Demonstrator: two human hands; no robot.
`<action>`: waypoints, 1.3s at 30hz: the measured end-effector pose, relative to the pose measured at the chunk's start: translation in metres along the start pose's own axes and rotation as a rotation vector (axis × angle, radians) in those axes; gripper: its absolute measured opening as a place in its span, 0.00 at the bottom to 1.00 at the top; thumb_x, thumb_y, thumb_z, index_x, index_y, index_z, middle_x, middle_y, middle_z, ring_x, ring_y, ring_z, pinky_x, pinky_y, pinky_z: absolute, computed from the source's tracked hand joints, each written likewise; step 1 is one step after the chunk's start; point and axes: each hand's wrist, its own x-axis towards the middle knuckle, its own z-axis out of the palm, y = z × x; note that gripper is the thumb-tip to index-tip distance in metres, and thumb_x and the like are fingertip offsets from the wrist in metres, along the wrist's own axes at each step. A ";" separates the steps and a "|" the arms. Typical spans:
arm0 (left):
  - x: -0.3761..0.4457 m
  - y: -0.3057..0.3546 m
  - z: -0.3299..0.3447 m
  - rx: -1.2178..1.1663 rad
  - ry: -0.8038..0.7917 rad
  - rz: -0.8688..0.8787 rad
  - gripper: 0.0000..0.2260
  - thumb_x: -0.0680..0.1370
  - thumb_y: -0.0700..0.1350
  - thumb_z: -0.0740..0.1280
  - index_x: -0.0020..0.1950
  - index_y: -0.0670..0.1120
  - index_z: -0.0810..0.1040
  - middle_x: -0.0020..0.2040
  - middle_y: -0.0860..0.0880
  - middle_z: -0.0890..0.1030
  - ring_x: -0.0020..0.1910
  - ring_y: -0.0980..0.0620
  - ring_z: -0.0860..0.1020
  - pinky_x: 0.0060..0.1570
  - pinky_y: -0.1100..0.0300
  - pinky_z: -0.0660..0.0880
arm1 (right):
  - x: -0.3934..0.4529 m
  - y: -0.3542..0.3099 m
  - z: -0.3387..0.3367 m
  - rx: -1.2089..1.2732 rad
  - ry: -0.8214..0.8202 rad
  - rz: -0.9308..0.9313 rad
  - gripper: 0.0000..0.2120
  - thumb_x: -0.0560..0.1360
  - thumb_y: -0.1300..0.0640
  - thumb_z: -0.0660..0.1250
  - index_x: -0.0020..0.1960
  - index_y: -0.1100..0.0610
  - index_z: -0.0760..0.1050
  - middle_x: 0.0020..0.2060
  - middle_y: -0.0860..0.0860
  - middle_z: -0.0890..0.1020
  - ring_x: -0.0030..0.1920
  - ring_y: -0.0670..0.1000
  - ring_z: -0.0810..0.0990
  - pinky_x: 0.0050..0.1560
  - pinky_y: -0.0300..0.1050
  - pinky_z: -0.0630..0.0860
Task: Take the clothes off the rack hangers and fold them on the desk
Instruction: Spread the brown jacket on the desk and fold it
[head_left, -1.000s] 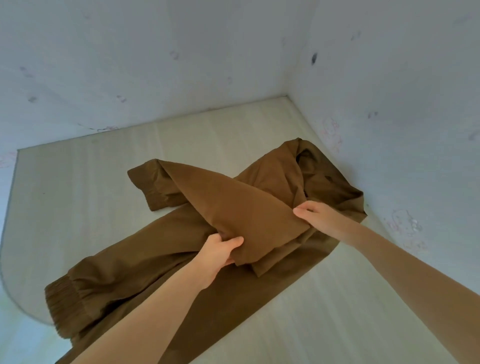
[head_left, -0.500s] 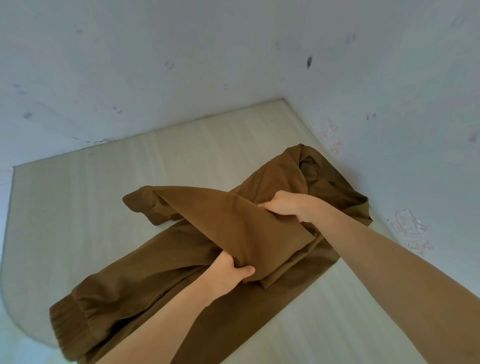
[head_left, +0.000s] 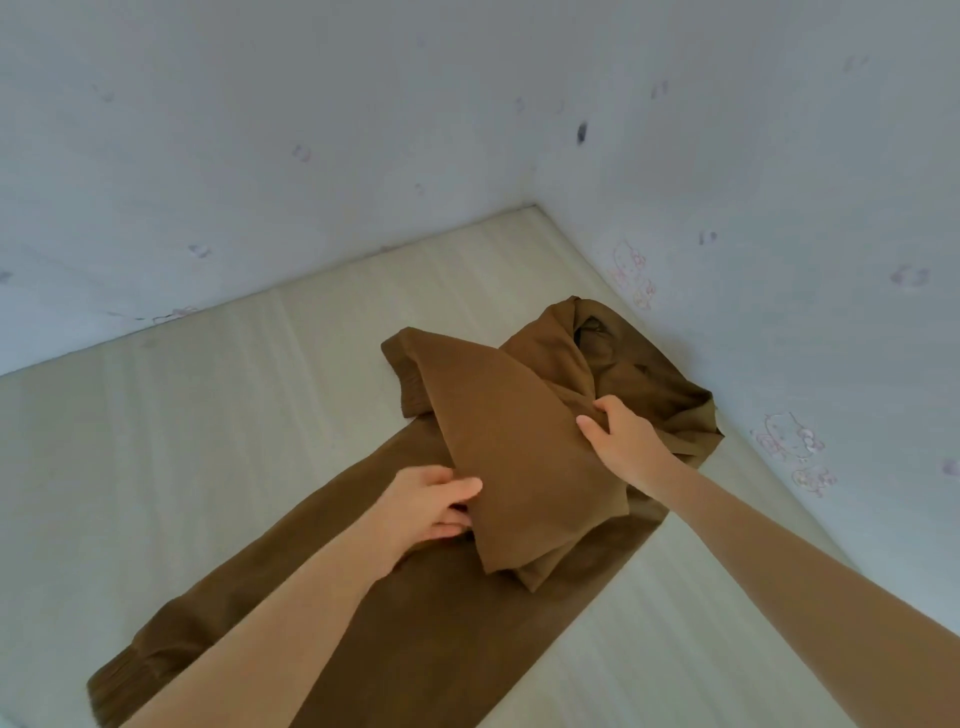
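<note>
On the pale table, brown trousers lie spread, one leg folded back between both hands, the left hand gripping its near edge, the right hand its far edge.

There is a single view, from a wide-angle camera on the person's head, looking forward and steeply down from close above the hands. Both forearms enter from the bottom edge, the left hand near the middle and the right hand just beyond and to its right. The desk spreads out past and to the left of the hands, and two walls meeting in a corner beyond them fill the upper half.
</note>
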 end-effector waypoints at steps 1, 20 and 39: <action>0.007 0.011 -0.010 -0.055 0.057 0.031 0.24 0.76 0.48 0.71 0.70 0.43 0.71 0.57 0.46 0.81 0.51 0.49 0.83 0.51 0.58 0.80 | -0.001 -0.003 0.001 0.015 0.001 -0.002 0.23 0.82 0.46 0.55 0.72 0.57 0.62 0.66 0.54 0.73 0.62 0.55 0.75 0.62 0.45 0.71; 0.070 0.033 -0.045 -0.650 0.186 -0.064 0.22 0.82 0.43 0.61 0.76 0.44 0.62 0.68 0.44 0.74 0.63 0.43 0.75 0.66 0.44 0.71 | -0.027 -0.034 0.048 -0.509 0.506 -0.511 0.29 0.74 0.52 0.70 0.72 0.55 0.66 0.67 0.57 0.72 0.68 0.60 0.71 0.67 0.57 0.69; 0.068 0.077 -0.061 -0.454 0.312 0.410 0.21 0.78 0.28 0.60 0.67 0.45 0.73 0.56 0.52 0.80 0.57 0.51 0.79 0.58 0.55 0.76 | 0.002 0.003 0.077 -0.299 0.063 -0.631 0.21 0.83 0.45 0.52 0.74 0.46 0.63 0.75 0.48 0.63 0.77 0.53 0.55 0.77 0.54 0.52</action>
